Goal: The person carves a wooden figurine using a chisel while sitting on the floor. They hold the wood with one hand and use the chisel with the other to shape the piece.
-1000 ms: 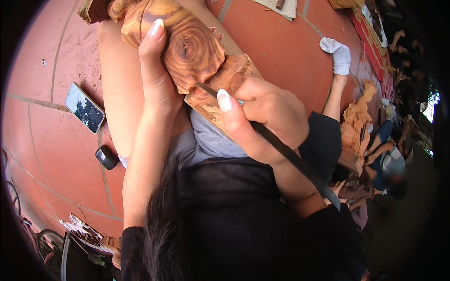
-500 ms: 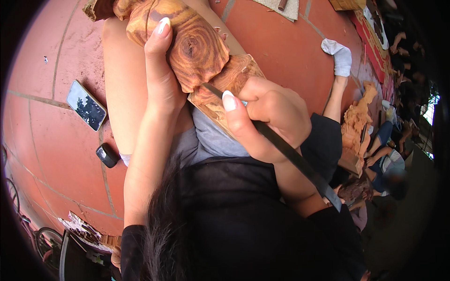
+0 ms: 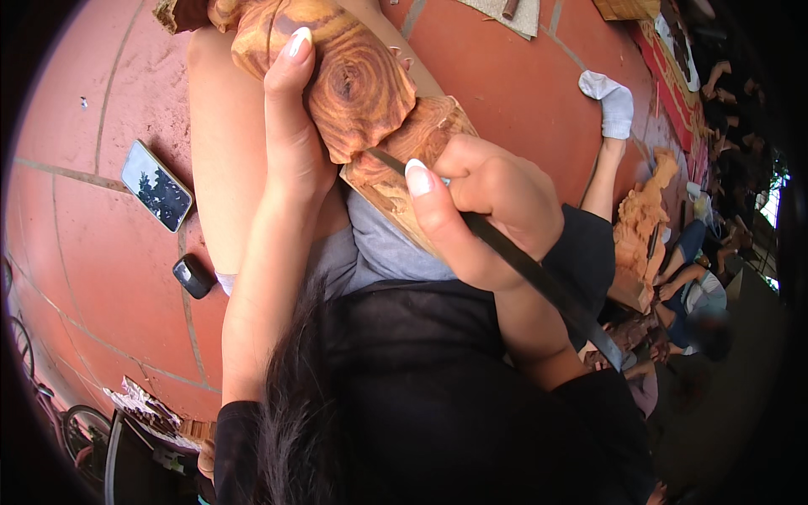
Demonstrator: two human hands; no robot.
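Note:
A carved wooden piece (image 3: 358,84) with swirling brown grain and a flat base block rests across my lap at the top middle. My left hand (image 3: 290,109) is closed on it, thumb over the near face and some fingertips showing at its far side. My right hand (image 3: 497,198) grips a long, flat, dark metal carving tool (image 3: 539,286). The tool's narrow tip meets the notch between the rounded wood and the base block. Its wider, slanted end sticks out back past my right wrist. Whether the tip cuts in or only touches cannot be made out.
On the red tiles to the left lie a phone (image 3: 157,187) and a small black case (image 3: 194,276). Another wood carving (image 3: 644,231) stands at the right, near other seated people. A mat (image 3: 513,13) lies at the top. Bicycle wheels (image 3: 88,433) show lower left.
The wood and both hands sit slightly farther right in the picture. The tool's tip stays at the same notch, and both grips are unchanged.

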